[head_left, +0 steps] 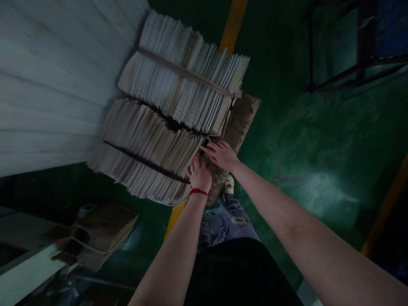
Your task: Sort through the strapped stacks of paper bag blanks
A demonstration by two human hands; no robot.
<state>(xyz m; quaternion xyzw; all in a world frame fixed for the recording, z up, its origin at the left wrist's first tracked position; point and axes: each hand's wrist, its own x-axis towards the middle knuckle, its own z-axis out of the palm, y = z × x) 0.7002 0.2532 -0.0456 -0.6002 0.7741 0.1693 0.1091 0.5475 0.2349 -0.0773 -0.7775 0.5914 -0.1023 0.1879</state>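
Two strapped bundles of flat sheets, seemingly cardboard, lie side by side on a worn board [245,117]. Around the near bundle [153,146] runs a dark strap [140,160]; a pale strap [188,75] circles the far bundle [194,51]. At the near bundle's right end, my left hand [200,174], with a red bracelet on its wrist, has its fingers bent together over the end sheets. Just beside it, my right hand [222,155] reaches its outstretched fingers to the corner of that same bundle. My fingertips are partly hidden in shadow.
Pale, ridged material [54,85] rises at the left, against the bundles. A brown carton [105,229] sits at lower left. At upper right stands a dark metal frame [310,51]. The green floor [287,140] carries yellow lines [234,23].
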